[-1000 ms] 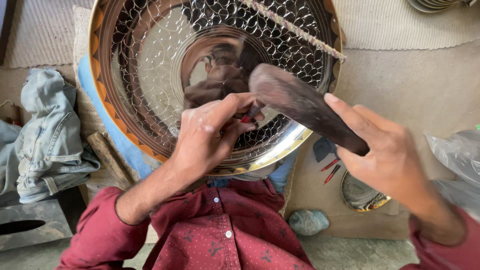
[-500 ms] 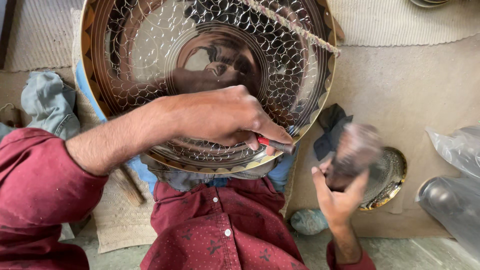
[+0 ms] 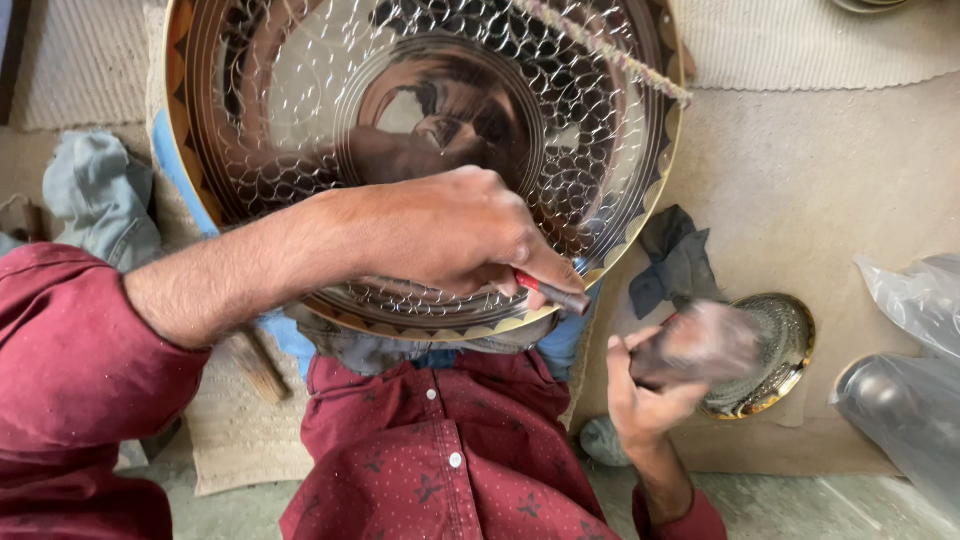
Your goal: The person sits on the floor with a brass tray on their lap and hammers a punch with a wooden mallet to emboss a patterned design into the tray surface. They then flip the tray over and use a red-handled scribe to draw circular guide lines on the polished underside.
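A large round brass plate (image 3: 300, 120) with a hammered scale pattern leans against my lap. My left hand (image 3: 450, 235) lies across its lower part and pinches a thin red-handled metal punch (image 3: 555, 292) whose tip sits at the plate's lower right rim. My right hand (image 3: 650, 385) is below and to the right of the plate, closed on a dark wooden mallet (image 3: 705, 345) that is blurred by motion, a short gap away from the punch.
A small round brass dish (image 3: 785, 345) lies on the floor beside the mallet, with a dark cloth (image 3: 675, 260) above it. Clear plastic bags (image 3: 910, 300) sit at the right. Blue-grey cloth (image 3: 100, 200) lies at the left. A wooden stick (image 3: 255, 365) rests under the plate.
My left arm has swung across the plate and set the punch at its lower right rim. My right hand dropped the mallet away from the plate to the lower right.
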